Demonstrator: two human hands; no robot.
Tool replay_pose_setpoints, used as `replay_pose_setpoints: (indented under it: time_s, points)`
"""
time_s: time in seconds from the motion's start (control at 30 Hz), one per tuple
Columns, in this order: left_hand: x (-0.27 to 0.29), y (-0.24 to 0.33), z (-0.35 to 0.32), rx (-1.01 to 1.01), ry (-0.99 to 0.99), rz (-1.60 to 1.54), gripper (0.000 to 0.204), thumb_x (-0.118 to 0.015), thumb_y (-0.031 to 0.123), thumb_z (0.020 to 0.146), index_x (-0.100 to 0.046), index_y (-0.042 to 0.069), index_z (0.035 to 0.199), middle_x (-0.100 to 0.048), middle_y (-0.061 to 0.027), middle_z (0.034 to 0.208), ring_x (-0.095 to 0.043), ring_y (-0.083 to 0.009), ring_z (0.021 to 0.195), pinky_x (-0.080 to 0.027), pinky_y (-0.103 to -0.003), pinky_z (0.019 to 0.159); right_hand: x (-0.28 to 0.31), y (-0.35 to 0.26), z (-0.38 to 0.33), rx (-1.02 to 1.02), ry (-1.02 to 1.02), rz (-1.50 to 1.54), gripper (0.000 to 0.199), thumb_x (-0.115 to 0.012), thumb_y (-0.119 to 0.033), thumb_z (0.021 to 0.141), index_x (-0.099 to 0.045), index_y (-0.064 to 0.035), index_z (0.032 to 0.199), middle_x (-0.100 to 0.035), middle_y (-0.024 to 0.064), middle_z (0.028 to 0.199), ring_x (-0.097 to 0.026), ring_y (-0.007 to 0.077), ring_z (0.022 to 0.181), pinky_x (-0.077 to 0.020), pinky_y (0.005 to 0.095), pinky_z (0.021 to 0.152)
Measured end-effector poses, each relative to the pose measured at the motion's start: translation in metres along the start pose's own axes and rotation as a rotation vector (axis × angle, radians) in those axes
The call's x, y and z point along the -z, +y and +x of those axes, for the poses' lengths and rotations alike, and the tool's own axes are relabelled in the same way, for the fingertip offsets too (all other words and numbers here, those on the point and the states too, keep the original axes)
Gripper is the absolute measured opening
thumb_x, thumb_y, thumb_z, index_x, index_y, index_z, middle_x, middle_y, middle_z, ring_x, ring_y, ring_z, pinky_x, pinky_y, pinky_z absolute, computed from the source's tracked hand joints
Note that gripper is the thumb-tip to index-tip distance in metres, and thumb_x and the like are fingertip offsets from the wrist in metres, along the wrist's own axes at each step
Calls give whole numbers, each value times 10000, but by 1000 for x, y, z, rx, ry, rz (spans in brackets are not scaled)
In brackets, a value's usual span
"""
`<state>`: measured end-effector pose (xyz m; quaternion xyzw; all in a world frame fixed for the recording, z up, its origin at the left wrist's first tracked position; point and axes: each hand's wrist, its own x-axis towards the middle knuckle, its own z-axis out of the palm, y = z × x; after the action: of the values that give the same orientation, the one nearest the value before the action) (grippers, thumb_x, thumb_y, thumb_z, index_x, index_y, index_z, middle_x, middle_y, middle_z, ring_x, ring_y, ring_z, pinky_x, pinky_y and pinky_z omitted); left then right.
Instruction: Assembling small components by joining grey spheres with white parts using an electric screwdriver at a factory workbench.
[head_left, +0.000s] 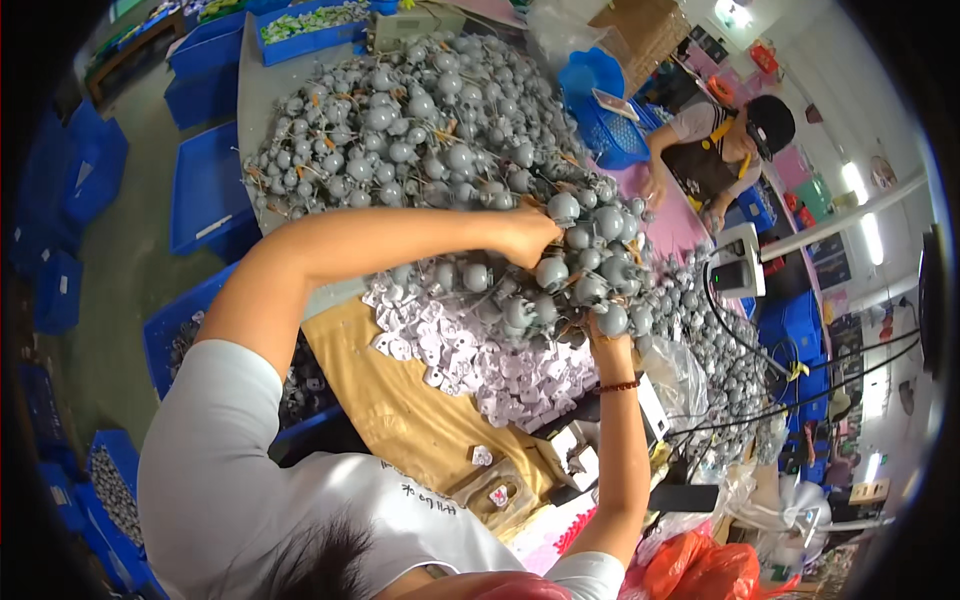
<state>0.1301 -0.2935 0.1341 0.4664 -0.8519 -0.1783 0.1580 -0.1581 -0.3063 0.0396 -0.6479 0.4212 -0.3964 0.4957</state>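
Observation:
A big heap of grey moulded plastic parts with round ball shapes [420, 120] covers the table. My left hand [528, 236] reaches across and grips a cluster of these grey parts [575, 265] from above. My right hand [600, 330] holds the same cluster from below, mostly hidden among the balls; a beaded bracelet sits on its wrist. Below the cluster lies a pile of small flat pale parts [470, 350] on a sheet of brown cardboard [400, 410].
Blue plastic crates [205, 185] stand on the floor to the left and at the back. Another person [715, 150] works at the far right by a blue basket [605, 120]. A small white machine [740, 265] with black cables, plastic bags and an orange bag [700, 570] sit to the right.

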Motion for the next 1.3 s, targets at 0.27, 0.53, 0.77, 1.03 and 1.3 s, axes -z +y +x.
replay_pose_setpoints:
  time_s: [0.27, 0.53, 0.77, 1.03, 1.3]
  points:
    - [79, 19, 20, 201, -496, 69, 233, -660, 226, 831, -753, 106, 1008, -729, -107, 863, -684, -274, 758, -526, -397, 719, 22, -2, -78, 53, -7, -823, 180, -651, -101, 791, -671, 13, 928, -686, 245, 905, -660, 394, 870, -518, 447, 757]
    - [114, 27, 17, 246, -295, 220, 320, -482, 76, 873, -681, 47, 1122, -698, -82, 868, -672, -234, 677, -588, -358, 501, 23, -57, -125, -33, 53, -860, 242, -633, -212, 850, -680, 11, 932, -684, 215, 816, -667, 390, 775, -527, 426, 691]
    - [119, 75, -5, 151, -264, -54, 229, -543, 123, 866, -714, 6, 962, -722, -107, 784, -680, -194, 665, -536, -330, 634, 20, -99, -178, 147, 66, -533, 240, -679, -88, 884, -674, 27, 1094, -689, 169, 1040, -693, 266, 905, -560, 334, 751]
    - [64, 227, -13, -274, -41, 105, 200, -571, 154, 836, -700, 27, 920, -700, -126, 795, -678, -279, 689, -544, -411, 577, 6, -169, -239, -27, -11, 395, 372, -512, -221, 1036, -561, 67, 1266, -635, 171, 1233, -641, 242, 1093, -516, 376, 960]
    - [-126, 275, -105, -508, 331, 74, 220, -670, 138, 711, -627, 47, 908, -589, -85, 998, -570, -272, 951, -549, -384, 653, -6, -103, -289, -192, 395, 869, 272, -481, -206, 1050, -600, 5, 1173, -651, 96, 1135, -617, 184, 1053, -492, 333, 928]
